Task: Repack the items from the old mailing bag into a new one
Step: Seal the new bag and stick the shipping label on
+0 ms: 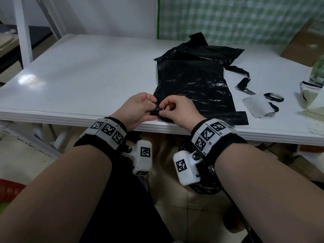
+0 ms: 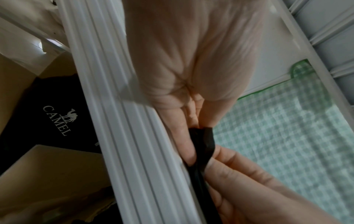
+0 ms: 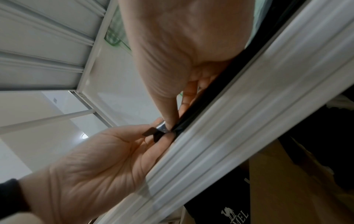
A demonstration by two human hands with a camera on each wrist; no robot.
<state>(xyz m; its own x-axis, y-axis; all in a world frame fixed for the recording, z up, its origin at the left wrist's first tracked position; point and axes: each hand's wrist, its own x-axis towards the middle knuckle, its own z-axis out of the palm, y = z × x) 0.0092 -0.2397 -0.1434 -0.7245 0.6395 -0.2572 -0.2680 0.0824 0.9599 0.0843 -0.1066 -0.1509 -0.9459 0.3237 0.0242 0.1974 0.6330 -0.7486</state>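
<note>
A black plastic mailing bag [image 1: 194, 81] lies flat and wrinkled on the white table [image 1: 84, 71], its near end at the front edge. My left hand [image 1: 138, 107] and right hand [image 1: 177, 109] meet at that near left corner, and each pinches the black film between thumb and fingers. In the left wrist view the black film [image 2: 203, 144] is bunched between the fingers of both hands. In the right wrist view the bag's edge [image 3: 208, 97] runs along the table rim, pinched at its end. Behind the bag lies a second, crumpled black bag [image 1: 206, 50].
Torn black strips [image 1: 242, 81], a white paper piece [image 1: 256, 105] and clear packaging [image 1: 310, 95] lie at the table's right. A brown cardboard sheet [image 1: 301, 48] leans at the far right. Under the table sit cardboard boxes and a black "CAMEL" bag [image 2: 57, 119].
</note>
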